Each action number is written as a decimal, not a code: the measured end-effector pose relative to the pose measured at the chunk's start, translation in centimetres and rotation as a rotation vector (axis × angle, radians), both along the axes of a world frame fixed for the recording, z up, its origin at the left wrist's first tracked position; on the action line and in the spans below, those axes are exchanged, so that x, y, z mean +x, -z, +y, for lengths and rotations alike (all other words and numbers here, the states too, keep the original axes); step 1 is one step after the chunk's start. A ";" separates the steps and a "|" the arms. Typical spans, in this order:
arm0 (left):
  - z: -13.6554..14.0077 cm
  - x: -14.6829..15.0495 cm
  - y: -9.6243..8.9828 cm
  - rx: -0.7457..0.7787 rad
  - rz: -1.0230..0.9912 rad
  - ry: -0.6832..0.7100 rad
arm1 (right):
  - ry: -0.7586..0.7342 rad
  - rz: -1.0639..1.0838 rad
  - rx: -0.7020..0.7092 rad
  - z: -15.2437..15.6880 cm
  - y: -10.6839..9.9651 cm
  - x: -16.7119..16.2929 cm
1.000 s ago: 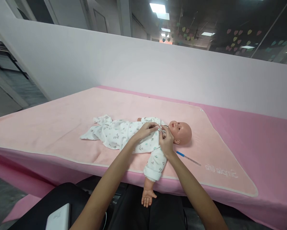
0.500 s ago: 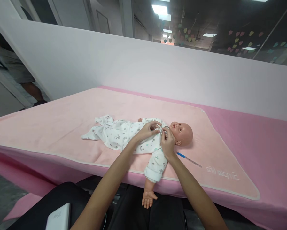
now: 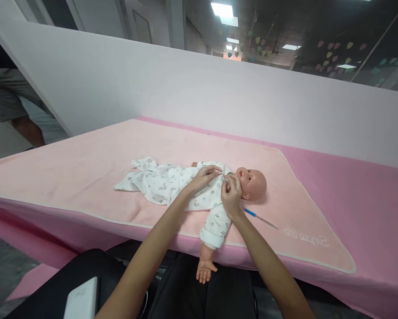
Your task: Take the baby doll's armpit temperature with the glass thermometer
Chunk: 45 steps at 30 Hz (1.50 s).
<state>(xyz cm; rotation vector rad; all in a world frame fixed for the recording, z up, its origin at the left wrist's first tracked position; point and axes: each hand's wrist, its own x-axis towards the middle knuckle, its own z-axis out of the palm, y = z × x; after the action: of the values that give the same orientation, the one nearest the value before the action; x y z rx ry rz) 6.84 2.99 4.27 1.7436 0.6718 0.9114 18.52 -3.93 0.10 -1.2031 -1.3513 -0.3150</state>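
A baby doll (image 3: 255,184) lies on its back, its head to the right, dressed in a white printed top (image 3: 204,201) and matching trousers (image 3: 159,184). My left hand (image 3: 204,178) rests over the doll's upper chest, its fingertips and thumb closed on the front of the top. Just below the chin, my right hand (image 3: 231,190) is closed in a pinch at the collar. The fingertips of both hands nearly meet there, and the bit of cloth between them is mostly hidden. One doll arm (image 3: 205,263) hangs over the table's near edge.
A thin stick with a blue handle (image 3: 250,212) lies right of my right wrist. Beneath is a peach mat (image 3: 99,159) on a pink-covered table (image 3: 352,190), with a white wall (image 3: 219,97) behind. A white device (image 3: 82,297) sits on my lap; a person (image 3: 6,97) stands far left.
My left fingers have straightened and lie flatter at the neckline, while my right hand stays near the collar. The person at far left has shifted left.
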 end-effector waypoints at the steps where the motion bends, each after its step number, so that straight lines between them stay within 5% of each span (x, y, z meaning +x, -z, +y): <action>1: 0.1 -0.1 0.0 -0.014 -0.011 0.003 | -0.001 -0.037 0.000 0.0 0.1 0.0; 6: -0.1 -1.3 -0.2 -0.039 -0.009 -0.033 | 0.030 -0.202 0.028 -0.1 0.3 0.0; 19: -2.9 -3.7 1.7 0.619 0.202 -0.194 | -0.103 -0.436 -0.020 -0.4 -0.3 -0.5; 29: -3.5 -3.3 2.7 0.859 0.283 -0.302 | -0.081 -0.441 -0.039 -0.3 -0.2 -0.5; 45: -3.5 -3.0 2.9 0.948 0.335 -0.405 | -0.032 -0.388 -0.132 -0.5 -0.1 -0.6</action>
<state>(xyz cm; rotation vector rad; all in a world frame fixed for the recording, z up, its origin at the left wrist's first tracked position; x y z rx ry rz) 3.85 -0.51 1.40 2.7003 0.9116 1.3654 17.95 -4.40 0.16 -1.2700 -1.7466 -0.4591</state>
